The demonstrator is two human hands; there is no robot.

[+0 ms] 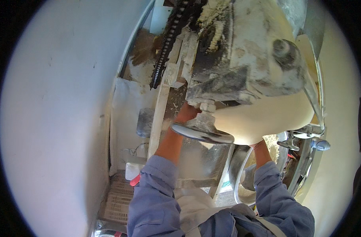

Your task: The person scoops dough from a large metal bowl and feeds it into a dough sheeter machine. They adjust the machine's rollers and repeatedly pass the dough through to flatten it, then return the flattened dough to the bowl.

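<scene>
Both of my forearms reach up under a flour-dusted metal machine (257,53). My left hand (190,112) is mostly hidden behind the machine's lower edge and a metal handwheel (202,134); its fingers do not show. A large, smooth, cream-coloured sheet or mass (263,117) hangs below the machine and bulges downward. Only the wrist side of my right hand (257,145) shows, at the lower edge of this cream mass, which covers the fingers. What either hand touches or holds cannot be seen.
A drive chain (165,44) caked with dark grease runs at upper left beside a pale metal frame (158,118). Below the right hand stands a round metal bowl (238,177) with pale crumbly material. A second, smaller handwheel (288,145) is at right. A pale wall (53,118) rises at left.
</scene>
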